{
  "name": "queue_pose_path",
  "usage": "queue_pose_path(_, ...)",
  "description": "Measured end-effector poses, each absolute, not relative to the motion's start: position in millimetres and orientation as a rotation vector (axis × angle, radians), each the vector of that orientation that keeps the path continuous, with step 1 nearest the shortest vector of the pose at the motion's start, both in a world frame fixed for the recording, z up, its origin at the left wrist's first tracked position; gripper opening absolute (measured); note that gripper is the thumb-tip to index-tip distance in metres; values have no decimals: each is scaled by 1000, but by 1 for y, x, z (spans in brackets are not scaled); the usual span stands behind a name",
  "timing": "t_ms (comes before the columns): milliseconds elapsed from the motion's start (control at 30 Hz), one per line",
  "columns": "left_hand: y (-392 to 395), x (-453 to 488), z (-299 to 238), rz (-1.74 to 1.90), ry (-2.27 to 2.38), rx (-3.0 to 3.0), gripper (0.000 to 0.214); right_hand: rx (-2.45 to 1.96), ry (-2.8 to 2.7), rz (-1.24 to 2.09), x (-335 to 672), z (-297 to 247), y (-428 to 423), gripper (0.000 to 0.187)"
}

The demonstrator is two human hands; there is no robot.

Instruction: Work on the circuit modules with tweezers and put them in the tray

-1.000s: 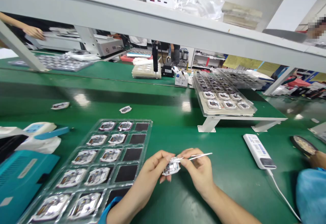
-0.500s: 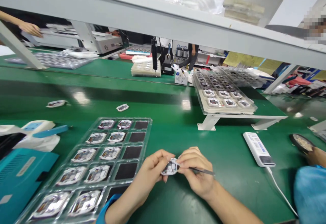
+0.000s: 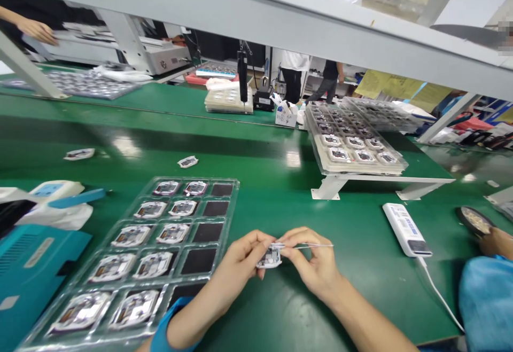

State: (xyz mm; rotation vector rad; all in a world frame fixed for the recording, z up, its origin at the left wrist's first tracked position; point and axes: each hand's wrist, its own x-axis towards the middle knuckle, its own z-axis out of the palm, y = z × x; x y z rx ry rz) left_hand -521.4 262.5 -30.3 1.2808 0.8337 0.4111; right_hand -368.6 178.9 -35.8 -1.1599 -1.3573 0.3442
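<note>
My left hand (image 3: 244,256) pinches a small white-and-silver electronic module (image 3: 269,257) low over the green bench. My right hand (image 3: 310,261) is shut on slender metal tweezers (image 3: 312,245), with their tips at the module's upper edge. The two hands nearly meet around the module, which hides part of it. To the left of my left hand lies a clear plastic tray (image 3: 230,208) with similar modules in its left and middle columns. Its right column of black pads holds no modules.
A stacked tray of modules (image 3: 352,151) stands on a white raised stand. A white corded device (image 3: 406,230) lies to the right. A co-worker's hand (image 3: 497,242) with a blue sleeve (image 3: 487,304) is at the right edge. A teal case (image 3: 32,272) sits left; several loose modules lie farther along the bench.
The tweezers have swung from pointing low on the right to nearly level along the top of the module. The module stays in my left hand, and the view has tilted slightly.
</note>
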Motion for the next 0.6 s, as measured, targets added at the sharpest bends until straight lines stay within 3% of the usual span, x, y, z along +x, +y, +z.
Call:
queue_pose_path(267,264,-520,-29,417,875,1247,45,-1097,-1120,688,-369,-38,182,7)
queue_pose_path(600,261,-519,-34,482,873,1243,44,-1154,-1245,450,-373,-40,181,7)
